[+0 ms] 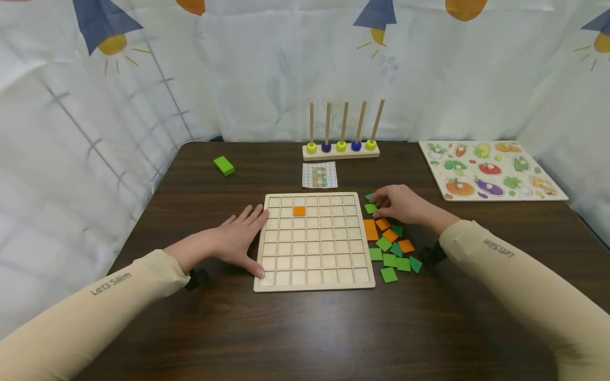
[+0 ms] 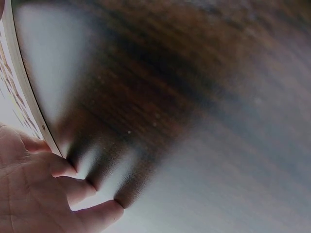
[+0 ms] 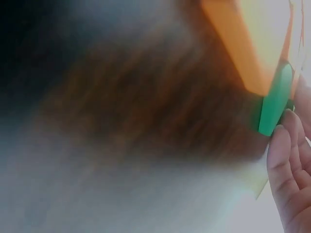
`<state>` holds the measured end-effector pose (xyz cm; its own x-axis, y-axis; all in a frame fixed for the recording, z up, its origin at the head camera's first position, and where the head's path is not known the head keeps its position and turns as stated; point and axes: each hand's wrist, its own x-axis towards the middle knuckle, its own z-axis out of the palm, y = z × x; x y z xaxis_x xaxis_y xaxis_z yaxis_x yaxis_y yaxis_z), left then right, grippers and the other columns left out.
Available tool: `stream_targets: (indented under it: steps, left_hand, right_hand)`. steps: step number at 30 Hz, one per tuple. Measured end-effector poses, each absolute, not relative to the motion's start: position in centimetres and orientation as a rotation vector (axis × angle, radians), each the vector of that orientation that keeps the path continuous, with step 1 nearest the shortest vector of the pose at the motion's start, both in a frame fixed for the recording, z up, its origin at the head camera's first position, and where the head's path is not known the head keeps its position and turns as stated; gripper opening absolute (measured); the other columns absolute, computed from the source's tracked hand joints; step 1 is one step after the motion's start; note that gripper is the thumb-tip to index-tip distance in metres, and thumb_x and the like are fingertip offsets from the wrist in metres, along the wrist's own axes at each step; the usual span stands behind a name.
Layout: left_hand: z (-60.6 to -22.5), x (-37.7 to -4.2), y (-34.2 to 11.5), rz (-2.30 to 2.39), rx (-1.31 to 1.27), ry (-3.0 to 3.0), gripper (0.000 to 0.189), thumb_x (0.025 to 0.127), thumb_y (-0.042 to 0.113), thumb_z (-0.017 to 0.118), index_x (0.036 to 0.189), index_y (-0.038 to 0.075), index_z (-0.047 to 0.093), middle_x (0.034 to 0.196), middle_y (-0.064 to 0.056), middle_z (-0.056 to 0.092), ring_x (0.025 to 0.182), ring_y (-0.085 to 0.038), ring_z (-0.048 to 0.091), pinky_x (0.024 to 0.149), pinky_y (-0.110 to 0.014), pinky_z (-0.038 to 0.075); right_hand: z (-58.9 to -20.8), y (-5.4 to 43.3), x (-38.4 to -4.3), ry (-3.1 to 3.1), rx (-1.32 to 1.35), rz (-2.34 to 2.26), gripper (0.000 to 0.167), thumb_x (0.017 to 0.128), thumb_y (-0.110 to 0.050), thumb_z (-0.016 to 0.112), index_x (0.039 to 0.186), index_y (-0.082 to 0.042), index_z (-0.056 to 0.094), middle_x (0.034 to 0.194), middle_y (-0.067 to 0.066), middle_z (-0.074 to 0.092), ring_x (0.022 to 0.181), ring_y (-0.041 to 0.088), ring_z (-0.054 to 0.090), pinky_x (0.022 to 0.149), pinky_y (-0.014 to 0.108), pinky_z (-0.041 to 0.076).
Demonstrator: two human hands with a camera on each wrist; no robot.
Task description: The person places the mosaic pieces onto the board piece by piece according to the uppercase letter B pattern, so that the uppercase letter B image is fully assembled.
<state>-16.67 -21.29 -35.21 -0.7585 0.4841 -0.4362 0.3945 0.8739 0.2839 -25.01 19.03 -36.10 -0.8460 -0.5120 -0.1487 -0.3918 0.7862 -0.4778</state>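
Observation:
My left hand [image 1: 236, 239] lies spread along the left edge of the pale wooden grid board [image 1: 314, 290], thumb on its lower left corner. In the left wrist view, fingertips of the left hand [image 2: 34, 189] touch the table beside the board's edge. One orange square tile [image 1: 299, 211] sits in a cell near the board's top. At the board's right, my right hand [image 1: 397, 203] has bent fingers and thumb around a light green tile [image 1: 370, 208], a dark green tile [image 1: 368, 196] just above. I cannot tell whether the fingers grip a tile.
Several green and orange tiles [image 1: 389, 260] lie loose right of the board. Behind it are a small pattern card [image 1: 320, 175] and a peg stand [image 1: 341, 153] with rings. A green block [image 1: 224, 165] lies back left, a vegetable puzzle board [image 1: 491, 172] back right.

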Motion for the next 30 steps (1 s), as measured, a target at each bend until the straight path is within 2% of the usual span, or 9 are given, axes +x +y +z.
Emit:
stream_targets:
  steps: [6,13,20,30]
  left_hand:
    - [-35.2,-16.7,-21.4,0.236,0.636,2.54,0.141,0.072,0.07,0.081,0.164,-0.001,0.001,0.17,-0.026,-0.004,0.157,-0.05,-0.002,0.119,-0.073,0.012]
    - [-35.1,-16.6,-21.4,0.247,0.631,2.533,0.141,0.072,0.07,0.081,0.164,-0.001,0.0,0.171,-0.026,-0.005,0.157,-0.05,-0.002,0.12,-0.073,0.011]
    - [-35.1,-16.6,-21.4,0.248,0.645,2.535,0.141,0.073,0.07,0.08,0.164,-0.001,0.0,0.171,-0.026,-0.005,0.157,-0.05,-0.002,0.12,-0.072,0.011]
    - [-35.2,-16.6,-21.4,0.26,0.647,2.533,0.14,0.073,0.069,0.081,0.164,-0.001,0.0,0.171,-0.025,-0.005,0.157,-0.049,-0.003,0.12,-0.072,0.011]
  right_hand:
    - [-36.0,18.7,-25.1,2.704,-0.666,-0.641,0.025,0.096,-0.011,0.071,0.118,0.002,0.069,0.108,0.015,0.073,0.095,0.026,0.068,0.087,0.044,0.058]
    - [-35.3,16.6,-24.8,2.665,-0.583,-0.889,0.028,0.094,-0.012,0.074,0.119,0.001,0.07,0.105,0.015,0.072,0.089,0.023,0.07,0.079,0.036,0.059]
    - [-34.6,12.0,-24.1,2.61,-0.564,-0.958,0.03,0.092,-0.011,0.077,0.119,0.0,0.071,0.112,0.014,0.072,0.102,0.026,0.067,0.088,0.038,0.058]
    - [-34.8,7.4,-24.0,2.598,-0.664,-0.844,0.024,0.09,-0.01,0.079,0.112,-0.002,0.074,0.106,0.012,0.074,0.097,0.023,0.069,0.089,0.035,0.057]
